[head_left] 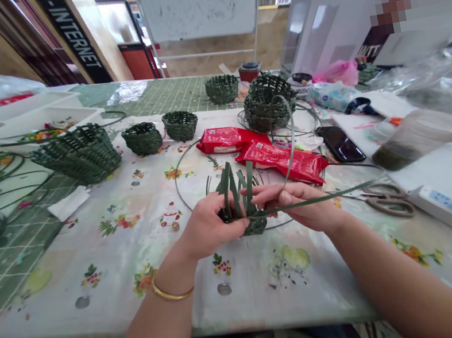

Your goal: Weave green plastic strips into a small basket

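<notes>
A small, partly woven green basket (255,224) sits on the flowered tablecloth, its upright strips (233,191) standing up between the hands. My left hand (213,223) is closed around the basket's left side, thumb at its front. My right hand (297,203) is closed at the right side, fingertips pinching a long green strip (335,194) that runs off to the right and loops up above the hand. Fingers and strips hide part of the basket's rim.
Finished green baskets (79,154) stand at the back left and back centre. Two red packets (281,160) lie behind the hands. Scissors (389,203), a black phone (340,144) and a plastic tub (415,137) are on the right. A person (394,5) is at the back right.
</notes>
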Motion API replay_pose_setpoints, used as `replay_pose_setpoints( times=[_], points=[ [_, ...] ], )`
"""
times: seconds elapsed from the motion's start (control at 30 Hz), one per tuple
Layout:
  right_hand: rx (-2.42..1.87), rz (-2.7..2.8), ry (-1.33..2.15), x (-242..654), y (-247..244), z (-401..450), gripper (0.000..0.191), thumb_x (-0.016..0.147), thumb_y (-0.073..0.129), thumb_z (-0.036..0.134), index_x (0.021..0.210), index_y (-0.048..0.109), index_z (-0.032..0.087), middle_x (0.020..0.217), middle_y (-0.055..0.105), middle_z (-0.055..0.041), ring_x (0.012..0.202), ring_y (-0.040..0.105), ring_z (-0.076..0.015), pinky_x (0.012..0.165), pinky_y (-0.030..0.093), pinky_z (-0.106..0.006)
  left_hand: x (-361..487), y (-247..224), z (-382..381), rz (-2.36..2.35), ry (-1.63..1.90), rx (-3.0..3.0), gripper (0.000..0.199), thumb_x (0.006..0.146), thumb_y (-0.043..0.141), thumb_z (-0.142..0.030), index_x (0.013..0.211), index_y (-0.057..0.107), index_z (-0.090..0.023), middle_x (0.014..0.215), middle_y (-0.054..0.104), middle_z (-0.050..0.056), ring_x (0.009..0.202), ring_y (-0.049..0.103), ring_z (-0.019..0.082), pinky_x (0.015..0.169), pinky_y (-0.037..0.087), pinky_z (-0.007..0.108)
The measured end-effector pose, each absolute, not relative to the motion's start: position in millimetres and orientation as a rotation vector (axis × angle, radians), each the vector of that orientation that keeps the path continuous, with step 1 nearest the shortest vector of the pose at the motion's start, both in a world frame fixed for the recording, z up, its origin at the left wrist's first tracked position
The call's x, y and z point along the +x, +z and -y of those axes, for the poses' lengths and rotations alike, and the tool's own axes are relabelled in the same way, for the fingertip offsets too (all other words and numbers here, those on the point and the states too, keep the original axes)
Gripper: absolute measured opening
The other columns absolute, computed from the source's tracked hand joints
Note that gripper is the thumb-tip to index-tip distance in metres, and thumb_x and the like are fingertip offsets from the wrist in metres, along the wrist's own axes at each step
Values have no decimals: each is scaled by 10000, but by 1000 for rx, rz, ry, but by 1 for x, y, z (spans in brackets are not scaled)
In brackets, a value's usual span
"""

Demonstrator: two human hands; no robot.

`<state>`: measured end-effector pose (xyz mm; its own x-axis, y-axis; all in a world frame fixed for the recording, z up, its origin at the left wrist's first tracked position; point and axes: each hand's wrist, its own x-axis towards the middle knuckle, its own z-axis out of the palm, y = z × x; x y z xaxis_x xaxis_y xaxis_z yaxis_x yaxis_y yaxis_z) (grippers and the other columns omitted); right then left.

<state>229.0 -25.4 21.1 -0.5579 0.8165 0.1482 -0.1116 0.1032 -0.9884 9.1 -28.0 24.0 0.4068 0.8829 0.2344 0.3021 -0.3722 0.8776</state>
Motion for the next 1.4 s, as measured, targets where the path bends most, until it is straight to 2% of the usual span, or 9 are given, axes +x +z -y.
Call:
replay_pose_setpoints(
  times=[0.1, 0.33, 0.5, 0.7, 0.87, 1.0, 1.1, 1.23, 1.4],
  points=[
    [-690, 1704, 1586, 233, 20, 24, 355, 862, 529, 471, 1081, 685, 239, 1184, 628, -77, 798, 581, -144, 649, 487, -278, 7, 25, 29, -992, 899, 1914, 63, 654, 663, -140, 679, 609, -161, 727, 627, 22, 844, 606, 188, 770, 475, 295],
    [-681, 1447, 1561, 226, 21, 23, 279, 838, 577, 431, 914, 730, 212, 1126, 652, -95, 636, 582, -112, 490, 484, -242, 9, 23, 29, -928, 1068, 1712, 105, 656, 661, -159, 660, 555, -159, 670, 571, 2, 653, 576, 131, 620, 483, 244],
    [-616, 1642, 1383, 222, 21, 26, 214, 851, 586, 271, 1036, 692, 270, 1162, 628, -64, 752, 631, -140, 637, 557, -308, 8, 23, 25, -946, 1039, 1516, 135, 663, 660, -186, 712, 536, -166, 615, 545, -22, 537, 540, 107, 501, 457, 224],
    [-737, 1670, 1247, 215, 13, 32, 279, 818, 616, 209, 1054, 677, 345, 1238, 583, -18, 593, 584, -72, 487, 494, -225, 11, 26, 28, -998, 900, 1829, 78, 632, 652, -111, 676, 602, -152, 665, 562, -7, 626, 536, 105, 575, 437, 217],
    [-715, 1365, 1597, 208, 28, 34, 614, 686, 748, 230, 1221, 469, 341, 943, 694, 8, 570, 601, -94, 502, 497, -223, 11, 23, 30, -930, 874, 1785, 76, 657, 664, -143, 703, 603, -144, 744, 580, 11, 602, 541, 98, 577, 454, 229],
    [-835, 1177, 1589, 200, 34, 35, 710, 653, 773, 275, 1233, 363, 283, 680, 656, 47, 525, 602, -119, 461, 476, -217, 12, 21, 29, -837, 909, 1903, 77, 650, 672, -120, 688, 613, -152, 722, 586, 14, 722, 560, 136, 659, 465, 250],
    [-886, 1119, 1491, 199, 31, 34, 627, 706, 734, 288, 1210, 360, 272, 650, 656, 45, 364, 476, -72, 326, 343, -165, 15, 20, 29, -853, 1010, 1859, 82, 645, 677, -124, 667, 603, -152, 705, 596, 15, 755, 576, 148, 692, 473, 259],
    [-879, 1043, 1479, 199, 28, 32, 392, 743, 688, 251, 1018, 408, 252, 699, 681, 30, 294, 380, -34, 261, 221, -129, 21, 17, 29, -962, 1131, 1612, 126, 645, 692, -175, 657, 568, -155, 645, 569, -7, 665, 574, 123, 612, 477, 223],
    [-840, 903, 1376, 191, 24, 38, 329, 742, 675, 209, 871, 374, 245, 497, 559, 116, 287, 342, -35, 267, 225, -119, 25, 16, 28, -1070, 1166, 1416, 138, 661, 676, -200, 690, 548, -157, 607, 540, -38, 519, 486, 65, 483, 425, 172]
  ],
)
